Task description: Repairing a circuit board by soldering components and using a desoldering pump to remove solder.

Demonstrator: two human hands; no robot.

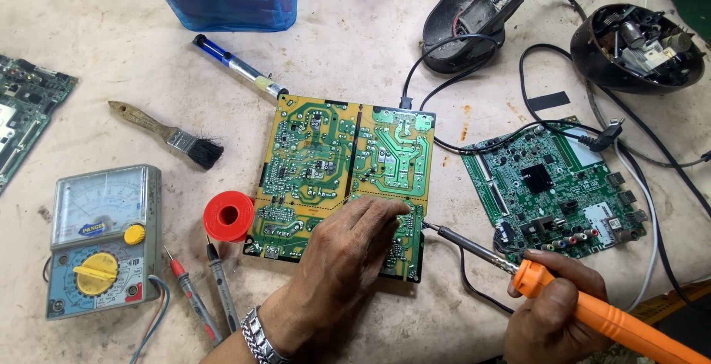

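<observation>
Workbench (111, 60): left hand (348, 253) on yellow-green board (341, 164), right hand (552, 316) gripping iron (592, 312).

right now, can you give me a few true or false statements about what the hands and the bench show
1. The right hand holds an orange-handled soldering iron. True.
2. The left hand rests on the yellow circuit board. True.
3. The paintbrush lies on the green circuit board. False: it lies on the table, left of the yellow board.
4. The red solder spool sits right of the green board. False: it sits by the yellow board's left edge.
5. The multimeter is at the left. True.
</observation>
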